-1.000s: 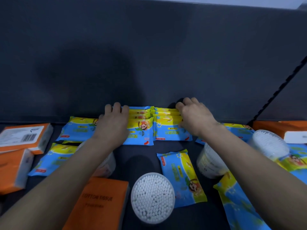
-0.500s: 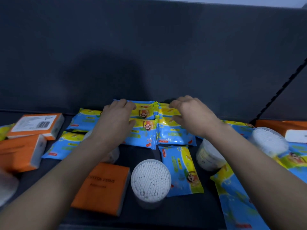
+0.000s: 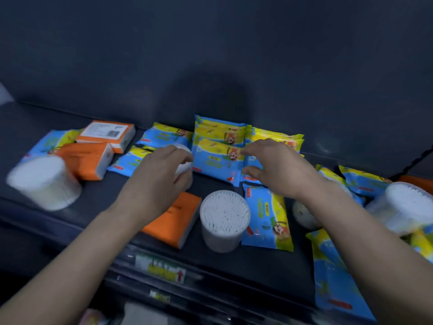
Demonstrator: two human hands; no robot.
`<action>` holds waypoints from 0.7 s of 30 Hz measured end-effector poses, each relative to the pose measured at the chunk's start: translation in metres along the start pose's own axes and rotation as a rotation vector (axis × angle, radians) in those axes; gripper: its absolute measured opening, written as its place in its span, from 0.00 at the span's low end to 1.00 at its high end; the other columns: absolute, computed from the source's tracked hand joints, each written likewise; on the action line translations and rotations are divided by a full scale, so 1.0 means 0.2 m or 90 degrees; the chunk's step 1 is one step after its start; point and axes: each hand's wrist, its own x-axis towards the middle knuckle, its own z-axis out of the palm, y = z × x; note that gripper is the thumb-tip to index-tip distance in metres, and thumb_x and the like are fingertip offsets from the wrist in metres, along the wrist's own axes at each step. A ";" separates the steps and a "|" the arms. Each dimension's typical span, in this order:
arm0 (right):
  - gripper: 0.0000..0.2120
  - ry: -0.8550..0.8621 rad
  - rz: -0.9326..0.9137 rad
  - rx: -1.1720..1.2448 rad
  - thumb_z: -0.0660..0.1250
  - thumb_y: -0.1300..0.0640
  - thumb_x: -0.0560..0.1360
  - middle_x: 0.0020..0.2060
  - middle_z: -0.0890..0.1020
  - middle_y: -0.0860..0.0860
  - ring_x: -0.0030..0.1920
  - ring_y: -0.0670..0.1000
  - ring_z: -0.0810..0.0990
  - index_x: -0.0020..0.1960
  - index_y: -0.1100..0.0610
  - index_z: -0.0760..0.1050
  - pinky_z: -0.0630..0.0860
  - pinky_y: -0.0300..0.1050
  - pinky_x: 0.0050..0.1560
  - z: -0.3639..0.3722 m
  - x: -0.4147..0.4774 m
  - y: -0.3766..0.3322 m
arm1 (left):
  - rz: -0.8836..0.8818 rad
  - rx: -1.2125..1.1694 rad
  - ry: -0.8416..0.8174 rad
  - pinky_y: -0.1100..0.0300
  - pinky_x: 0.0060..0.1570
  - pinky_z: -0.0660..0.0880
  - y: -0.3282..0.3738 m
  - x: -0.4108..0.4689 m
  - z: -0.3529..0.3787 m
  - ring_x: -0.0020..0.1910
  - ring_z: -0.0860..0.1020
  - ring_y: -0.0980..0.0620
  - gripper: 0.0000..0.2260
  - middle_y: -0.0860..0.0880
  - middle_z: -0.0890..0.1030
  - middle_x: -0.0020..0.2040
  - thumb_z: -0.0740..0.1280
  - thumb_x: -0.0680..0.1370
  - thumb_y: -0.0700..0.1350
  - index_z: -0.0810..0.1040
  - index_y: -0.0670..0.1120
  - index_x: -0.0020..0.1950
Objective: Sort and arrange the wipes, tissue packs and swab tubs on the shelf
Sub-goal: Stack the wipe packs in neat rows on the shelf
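Single head-worn view, wide-angle, looking forward and down onto the shelf (image 3: 269, 266) from close range. Shelf's front edge runs across the near bottom, dark back wall (image 3: 210, 55) fills the far upper half. Both forearms enter from the near corners. Edges blurred.

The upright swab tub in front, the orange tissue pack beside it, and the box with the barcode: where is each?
upright swab tub (image 3: 224, 212): head view, on its top of white swab tips.
orange tissue pack (image 3: 180, 213): head view, on its orange face.
box with the barcode (image 3: 106, 132): head view, on its white label.
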 end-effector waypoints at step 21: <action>0.19 -0.009 -0.006 -0.062 0.64 0.49 0.76 0.61 0.77 0.54 0.61 0.57 0.74 0.64 0.55 0.72 0.72 0.52 0.58 0.00 0.73 -0.55 | -0.037 0.059 -0.245 0.55 0.60 0.67 -0.80 0.16 -0.16 0.61 0.71 0.47 0.24 0.48 0.71 0.63 0.68 0.74 0.45 0.67 0.49 0.69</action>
